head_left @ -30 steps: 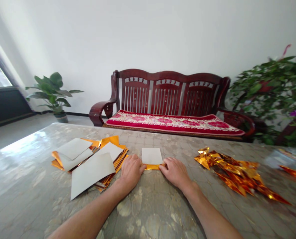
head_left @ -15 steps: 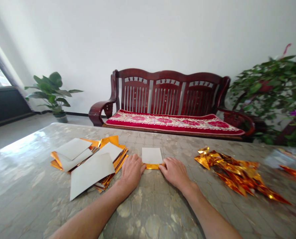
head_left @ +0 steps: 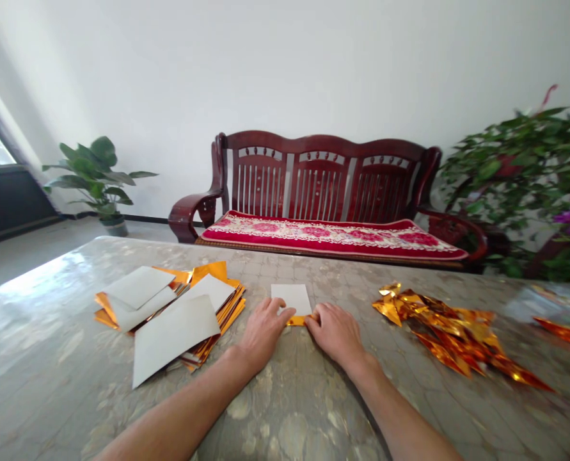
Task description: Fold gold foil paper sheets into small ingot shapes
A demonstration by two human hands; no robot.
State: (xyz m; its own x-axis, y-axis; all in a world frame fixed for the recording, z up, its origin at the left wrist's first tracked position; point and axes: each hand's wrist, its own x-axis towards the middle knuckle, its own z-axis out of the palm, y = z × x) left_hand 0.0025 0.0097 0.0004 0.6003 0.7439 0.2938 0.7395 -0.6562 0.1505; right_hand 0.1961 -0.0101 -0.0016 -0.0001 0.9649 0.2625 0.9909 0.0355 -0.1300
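A small sheet (head_left: pixel 292 297) w/ gold fold is pinned flat on the desk (head_left: pixel 313 397) by left hand (head_left: pixel 264 330) & right hand (head_left: pixel 335 331), fingers pressed down; crease prob best run evenly outward.

This is a home, probably a living room: a carved wooden bench (head_left: pixel 325 186) with a red floral cushion (head_left: pixel 332 235) stands by the wall, between leafy houseplants (head_left: pixel 97 179).
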